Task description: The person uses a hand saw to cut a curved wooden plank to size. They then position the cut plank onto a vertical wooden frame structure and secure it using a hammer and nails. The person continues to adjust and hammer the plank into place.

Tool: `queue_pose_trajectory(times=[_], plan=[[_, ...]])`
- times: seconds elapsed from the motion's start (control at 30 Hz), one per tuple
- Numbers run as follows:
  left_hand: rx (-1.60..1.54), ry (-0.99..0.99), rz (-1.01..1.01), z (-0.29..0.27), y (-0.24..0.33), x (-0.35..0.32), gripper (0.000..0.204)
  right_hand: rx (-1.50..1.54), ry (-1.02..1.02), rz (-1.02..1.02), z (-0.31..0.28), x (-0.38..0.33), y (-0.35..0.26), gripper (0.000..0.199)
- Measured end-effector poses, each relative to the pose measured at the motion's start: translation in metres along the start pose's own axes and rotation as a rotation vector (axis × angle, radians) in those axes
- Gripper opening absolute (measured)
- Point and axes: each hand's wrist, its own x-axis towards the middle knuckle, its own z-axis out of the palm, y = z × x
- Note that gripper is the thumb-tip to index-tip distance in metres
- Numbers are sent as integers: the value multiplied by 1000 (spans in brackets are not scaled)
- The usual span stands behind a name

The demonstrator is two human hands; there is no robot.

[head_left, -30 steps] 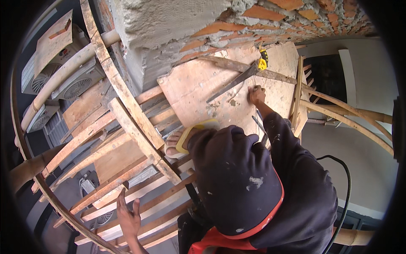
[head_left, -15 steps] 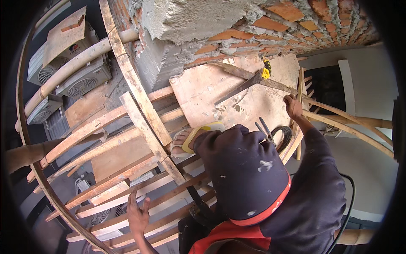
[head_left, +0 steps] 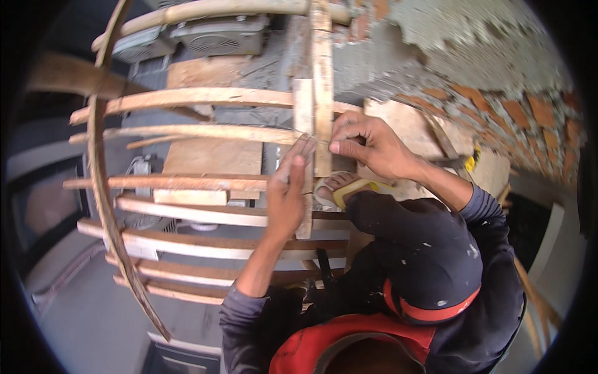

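My left hand [head_left: 288,187] lies flat with its fingers stretched out, fingertips pressed against an upright wooden slat [head_left: 322,93] where it crosses a horizontal rail [head_left: 187,132]. My right hand [head_left: 367,146] is pinched closed on the same slat's right edge, thumb and fingers together; anything small inside the pinch is hidden. Both hands meet at this joint of the wooden frame. A foot in a yellow sandal [head_left: 341,187] rests on the boards just below them. A dark, paint-spotted cap [head_left: 430,255] fills the lower right.
Several horizontal wooden rails [head_left: 205,215] are tied to a curved pole [head_left: 103,206] on the left. Outdoor air-conditioner units [head_left: 218,34] sit above. A brick wall with patchy plaster [head_left: 504,106] and a plywood board [head_left: 405,124] lie to the right, with a yellow tool [head_left: 471,162] beside them.
The view has swung left. My right hand came back from the plywood board by the wall, and my left hand rose from the lower rails; both now meet at the upright slat.
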Motion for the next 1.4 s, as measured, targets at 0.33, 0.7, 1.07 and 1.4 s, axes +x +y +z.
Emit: queue_pose_trajectory(times=[0.33,0.7,1.07,1.4], plan=[[-206,341,-36,-18,13,14,24,302,-277,169,16,13,-11,34],[-238,555,39,-50,26,25,25,419,-494,255,-4,31,-6,31],[202,263,-43,2,-19,-8,43,16,-138,-419,41,11,42,27],[17,429,153,-70,-5,-8,35,-67,155,-50,-69,-82,35,17]])
